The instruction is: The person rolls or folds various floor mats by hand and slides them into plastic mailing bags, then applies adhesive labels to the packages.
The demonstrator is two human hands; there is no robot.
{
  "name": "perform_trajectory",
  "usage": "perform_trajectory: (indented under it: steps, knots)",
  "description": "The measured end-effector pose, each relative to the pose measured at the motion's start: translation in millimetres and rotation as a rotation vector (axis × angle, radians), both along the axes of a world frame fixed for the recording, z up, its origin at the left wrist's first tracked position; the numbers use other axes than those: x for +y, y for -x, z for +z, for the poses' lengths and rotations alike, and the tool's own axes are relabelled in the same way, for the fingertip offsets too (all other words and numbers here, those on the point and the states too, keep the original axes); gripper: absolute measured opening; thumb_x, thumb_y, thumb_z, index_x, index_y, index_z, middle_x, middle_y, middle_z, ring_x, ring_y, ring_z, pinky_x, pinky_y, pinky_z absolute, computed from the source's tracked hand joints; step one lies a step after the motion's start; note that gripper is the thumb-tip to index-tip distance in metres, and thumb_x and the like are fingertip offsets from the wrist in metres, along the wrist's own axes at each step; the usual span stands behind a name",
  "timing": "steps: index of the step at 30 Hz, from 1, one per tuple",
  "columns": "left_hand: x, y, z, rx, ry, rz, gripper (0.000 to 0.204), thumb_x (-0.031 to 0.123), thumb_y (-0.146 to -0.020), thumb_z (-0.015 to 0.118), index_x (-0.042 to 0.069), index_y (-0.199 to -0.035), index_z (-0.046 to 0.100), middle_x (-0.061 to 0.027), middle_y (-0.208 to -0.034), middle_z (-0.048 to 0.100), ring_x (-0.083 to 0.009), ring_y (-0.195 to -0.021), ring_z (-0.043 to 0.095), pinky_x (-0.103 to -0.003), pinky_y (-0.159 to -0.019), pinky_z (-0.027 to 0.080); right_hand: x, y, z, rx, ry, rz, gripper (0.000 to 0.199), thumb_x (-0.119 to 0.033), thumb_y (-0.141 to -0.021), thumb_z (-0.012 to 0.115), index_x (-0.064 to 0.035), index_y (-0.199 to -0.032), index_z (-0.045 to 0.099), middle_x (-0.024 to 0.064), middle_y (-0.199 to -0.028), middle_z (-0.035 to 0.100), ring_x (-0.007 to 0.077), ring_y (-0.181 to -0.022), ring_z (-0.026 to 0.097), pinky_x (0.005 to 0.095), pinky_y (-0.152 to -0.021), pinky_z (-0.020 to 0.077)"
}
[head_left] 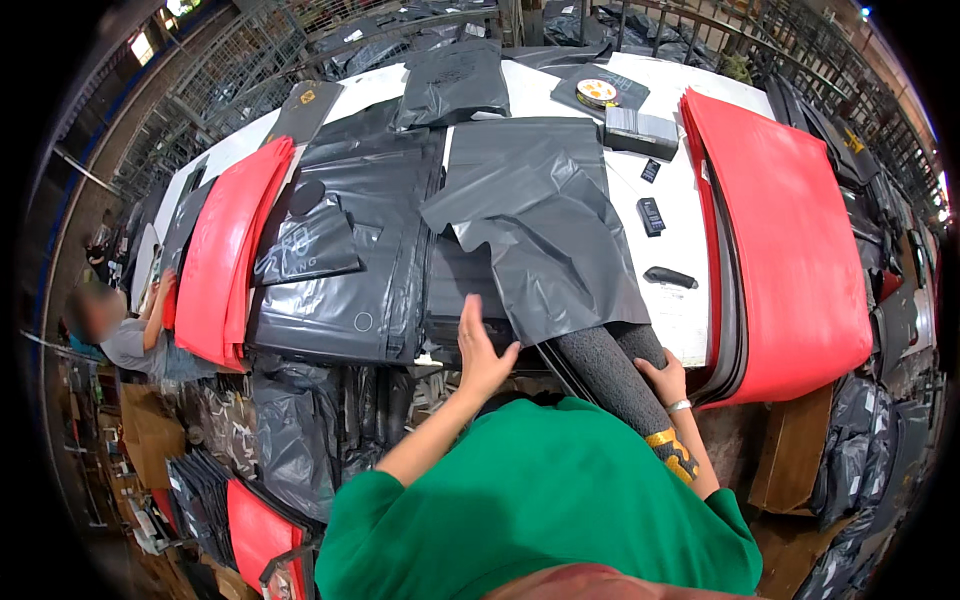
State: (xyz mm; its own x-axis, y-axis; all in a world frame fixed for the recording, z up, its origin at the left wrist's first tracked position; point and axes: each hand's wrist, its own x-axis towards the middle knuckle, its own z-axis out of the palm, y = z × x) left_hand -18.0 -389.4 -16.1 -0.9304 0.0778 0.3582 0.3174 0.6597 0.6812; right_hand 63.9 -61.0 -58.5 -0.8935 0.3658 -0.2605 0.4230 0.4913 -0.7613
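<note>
A dark grey, rough-textured rolled mat (618,380) with a yellow-orange pattern at its near end slants up from my body. Its far end goes under a loose grey plastic bag (545,240), which hides that end. My right hand (665,383) grips the mat from its right side, fingers curled over it. Left of the mat, my left hand (483,352) is open, fingers spread, over the near edge of a stack of dark plastic bags (460,290). Nothing is held in it.
Red sheet stacks (780,240) (225,250) flank the work. More dark bags (350,180) lie on the white table (680,285), with a small knife (671,277), a tape roll (597,92) and a label box (640,130). Another person (135,335) is at far left.
</note>
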Motion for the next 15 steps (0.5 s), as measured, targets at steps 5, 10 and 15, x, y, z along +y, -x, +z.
perform_trajectory:
  steps: [5, 10, 15]
  knots:
    - [3.2, 12.5, -23.2, -0.586, -0.274, -0.374, 0.061, 0.019, -0.077, 0.059, -0.004, -0.129, 0.036, -0.0235, -0.13, 0.042, -0.0299, -0.124, 0.037, -0.033, -0.101, 0.028, -7.8, 15.6, 19.6, -0.09, -0.095, 0.017, 0.065, -0.051, -0.064, 0.07, 0.001, -0.102, 0.061, 0.0195, -0.092, 0.065, 0.0307, -0.086, 0.063, 0.0377, -0.076, 0.0476]
    - [2.2, 14.4, -49.7, -0.667, 0.359, -0.343, 0.023, 0.014, -0.08, 0.048, -0.006, -0.075, 0.056, -0.027, -0.075, 0.058, -0.0393, -0.076, 0.059, -0.047, -0.069, 0.046, -18.5, 48.7, 26.3, -0.122, -0.133, 0.106, 0.067, -0.056, -0.061, 0.068, -0.0038, -0.102, 0.063, 0.0187, -0.093, 0.064, 0.0319, -0.088, 0.061, 0.0389, -0.079, 0.047]
    - [29.7, 45.9, -23.5, -0.533, 0.089, -0.444, 0.023, 0.012, -0.077, 0.051, -0.007, -0.065, 0.053, -0.0188, -0.062, 0.056, -0.0288, -0.06, 0.054, -0.039, -0.06, 0.044, -1.1, 144.6, 33.9, -0.037, -0.126, 0.094, 0.058, -0.052, -0.07, 0.062, -0.0023, -0.1, 0.063, 0.0193, -0.089, 0.064, 0.0315, -0.084, 0.062, 0.0395, -0.075, 0.0474]
